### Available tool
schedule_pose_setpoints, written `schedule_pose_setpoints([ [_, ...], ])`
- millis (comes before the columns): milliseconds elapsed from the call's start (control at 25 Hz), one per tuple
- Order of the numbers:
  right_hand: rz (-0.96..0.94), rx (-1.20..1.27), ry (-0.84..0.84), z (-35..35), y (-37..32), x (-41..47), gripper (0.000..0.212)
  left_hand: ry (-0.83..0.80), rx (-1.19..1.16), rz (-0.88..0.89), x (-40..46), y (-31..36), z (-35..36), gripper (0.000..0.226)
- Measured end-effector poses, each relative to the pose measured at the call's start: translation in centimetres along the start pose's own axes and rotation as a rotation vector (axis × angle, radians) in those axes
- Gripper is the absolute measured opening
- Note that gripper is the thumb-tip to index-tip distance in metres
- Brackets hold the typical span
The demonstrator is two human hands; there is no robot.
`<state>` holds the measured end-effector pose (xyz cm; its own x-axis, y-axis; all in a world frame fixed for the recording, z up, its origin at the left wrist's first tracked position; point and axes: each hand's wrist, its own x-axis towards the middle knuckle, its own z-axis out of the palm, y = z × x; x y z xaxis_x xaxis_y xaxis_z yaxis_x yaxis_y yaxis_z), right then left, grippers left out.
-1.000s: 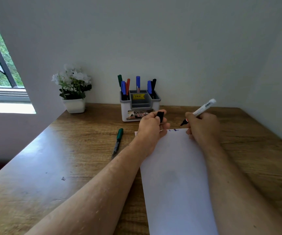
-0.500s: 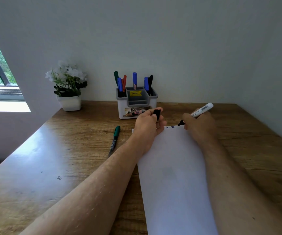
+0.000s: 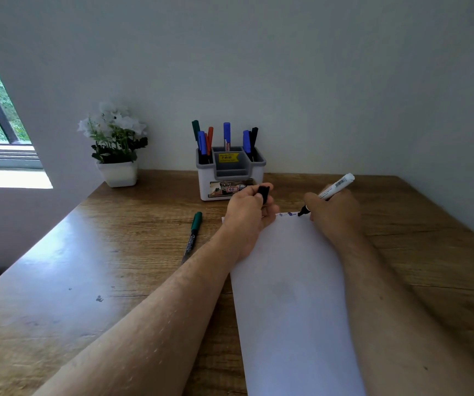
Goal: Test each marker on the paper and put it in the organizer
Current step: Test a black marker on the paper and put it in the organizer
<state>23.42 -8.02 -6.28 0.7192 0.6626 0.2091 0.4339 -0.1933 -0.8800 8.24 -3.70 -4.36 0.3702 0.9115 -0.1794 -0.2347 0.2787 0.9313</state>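
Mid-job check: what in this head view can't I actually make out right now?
- Paper: far left corner hidden under left hand; near edge cut off by the frame.
- Marks: too small to read.
- Marker: middle hidden inside right hand.
- Organizer: its markers' lower parts hidden by the walls.

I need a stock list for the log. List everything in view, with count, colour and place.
White-barrelled marker: 1, black tip on the paper, in right hand.
Black marker cap: 1, in left hand.
Green-capped marker: 1, lying on table left of paper.
White paper sheet: 1, on table, blue scribbles at far edge.
White and grey organizer: 1, by wall, holding about seven markers.
White potted flowers: 1, far left.
Wooden table: 1, brown.
Left hand: holds cap.
Right hand: grips marker.
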Motion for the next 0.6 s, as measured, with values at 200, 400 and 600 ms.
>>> schedule_pose_setpoints([
  [200,-0.003,-0.019,0.007,0.07,0.06,0.02,0.024,0.008,-0.004,-0.006,0.15,0.01,0.04,0.033],
  [400,-0.013,-0.024,0.009,-0.08,-0.15,-0.22,0.02,0.005,-0.011,-0.008,0.13,0.02,-0.01,0.031],
  [600,-0.026,-0.013,0.016,-0.03,-0.23,-0.38,0.016,0.0,-0.007,-0.006,0.12,0.02,-0.01,0.033],
])
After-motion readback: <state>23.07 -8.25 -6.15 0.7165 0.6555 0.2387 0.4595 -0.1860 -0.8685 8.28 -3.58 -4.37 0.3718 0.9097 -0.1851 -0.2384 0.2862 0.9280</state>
